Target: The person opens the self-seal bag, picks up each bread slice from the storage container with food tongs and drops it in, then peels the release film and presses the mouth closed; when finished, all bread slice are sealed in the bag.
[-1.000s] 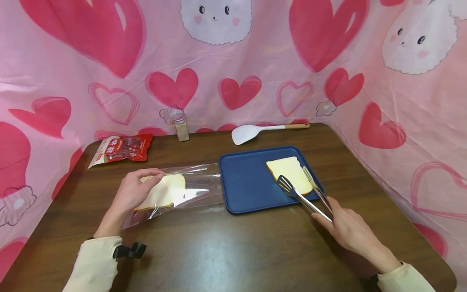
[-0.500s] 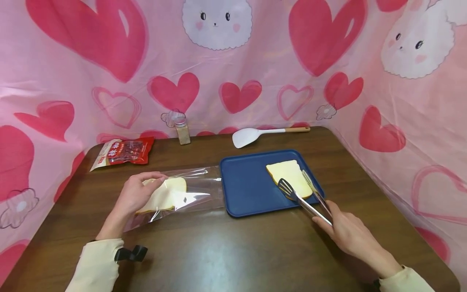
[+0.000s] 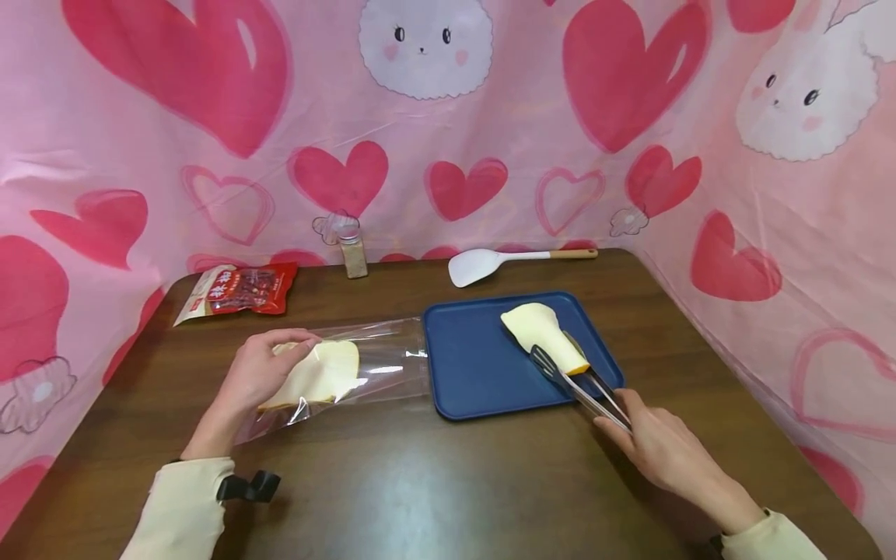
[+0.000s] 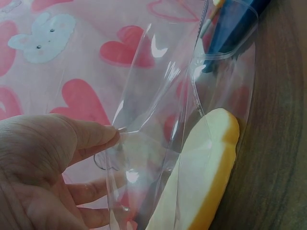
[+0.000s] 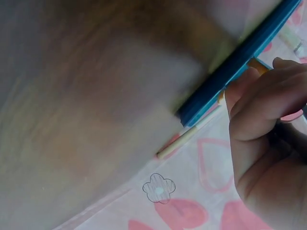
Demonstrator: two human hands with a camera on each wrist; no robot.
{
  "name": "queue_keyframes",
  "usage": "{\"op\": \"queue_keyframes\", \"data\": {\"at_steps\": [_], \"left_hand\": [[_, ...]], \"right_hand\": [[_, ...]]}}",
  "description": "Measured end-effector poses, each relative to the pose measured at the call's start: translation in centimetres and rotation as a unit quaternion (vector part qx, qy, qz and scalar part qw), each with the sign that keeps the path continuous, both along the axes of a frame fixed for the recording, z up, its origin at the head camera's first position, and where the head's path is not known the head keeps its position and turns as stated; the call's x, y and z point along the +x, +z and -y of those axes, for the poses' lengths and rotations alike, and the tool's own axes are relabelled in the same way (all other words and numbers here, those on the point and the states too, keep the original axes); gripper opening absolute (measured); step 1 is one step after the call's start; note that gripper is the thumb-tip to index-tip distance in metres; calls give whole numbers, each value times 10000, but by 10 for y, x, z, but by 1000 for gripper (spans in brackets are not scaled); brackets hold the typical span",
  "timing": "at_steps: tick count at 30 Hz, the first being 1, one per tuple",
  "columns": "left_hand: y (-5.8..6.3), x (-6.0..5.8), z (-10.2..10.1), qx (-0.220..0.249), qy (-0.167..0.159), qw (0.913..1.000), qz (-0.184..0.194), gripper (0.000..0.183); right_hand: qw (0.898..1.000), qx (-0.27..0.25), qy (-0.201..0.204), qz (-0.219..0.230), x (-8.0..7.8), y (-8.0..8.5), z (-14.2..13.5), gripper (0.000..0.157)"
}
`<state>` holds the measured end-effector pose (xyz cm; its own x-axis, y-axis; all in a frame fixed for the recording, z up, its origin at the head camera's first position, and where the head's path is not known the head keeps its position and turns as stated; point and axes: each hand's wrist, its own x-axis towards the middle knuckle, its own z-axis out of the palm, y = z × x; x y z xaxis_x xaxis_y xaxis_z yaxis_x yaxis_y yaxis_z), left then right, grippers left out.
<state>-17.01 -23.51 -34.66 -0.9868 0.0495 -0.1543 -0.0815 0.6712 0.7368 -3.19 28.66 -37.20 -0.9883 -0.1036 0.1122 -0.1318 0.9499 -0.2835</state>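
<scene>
In the head view my left hand (image 3: 262,372) pinches the upper layer of a clear plastic bag (image 3: 392,381) between thumb and fingertips, lifting that layer. One bread slice (image 3: 323,372) lies inside the bag; its yellow crust edge shows in the left wrist view. My right hand (image 3: 668,451) grips metal tongs (image 3: 593,404) with dark slotted heads. Their heads squeeze a second bread slice (image 3: 537,327), which bends into a rolled shape over the right side of a blue tray (image 3: 465,362). In the right wrist view, curled fingers (image 5: 268,100) hide most of the tongs.
The bag's mouth meets the tray's left edge. Behind the tray lies a white spatula (image 3: 472,266) with a wooden handle. A spice jar (image 3: 354,255) and a red snack packet (image 3: 245,289) are at the back left. A pink heart-print cloth (image 3: 448,124) hangs behind the table.
The tongs have closed on the slice on the tray, which went from flat to folded between their heads. My left hand has kept its hold on the bag.
</scene>
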Motion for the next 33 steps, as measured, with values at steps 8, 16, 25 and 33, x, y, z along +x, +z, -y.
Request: {"op": "queue_keyframes", "data": {"at_steps": [8,16,25,33], "left_hand": [[-1,-2,-4,-61,-24,10000,-39,42],[-1,0,-3,-14,-15,9998,-173,40],[2,-2,-2,-11,12,9997,-225,40],[2,-3,-3,-140,20,9995,-284,38]], "right_hand": [[9994,320,16,105,-4,8,2,42],[9953,751,596,-123,-28,17,18,47],[9849,943,1407,-373,-53,18,41,47],[9708,1254,1845,-879,-60,20,55,47]]}}
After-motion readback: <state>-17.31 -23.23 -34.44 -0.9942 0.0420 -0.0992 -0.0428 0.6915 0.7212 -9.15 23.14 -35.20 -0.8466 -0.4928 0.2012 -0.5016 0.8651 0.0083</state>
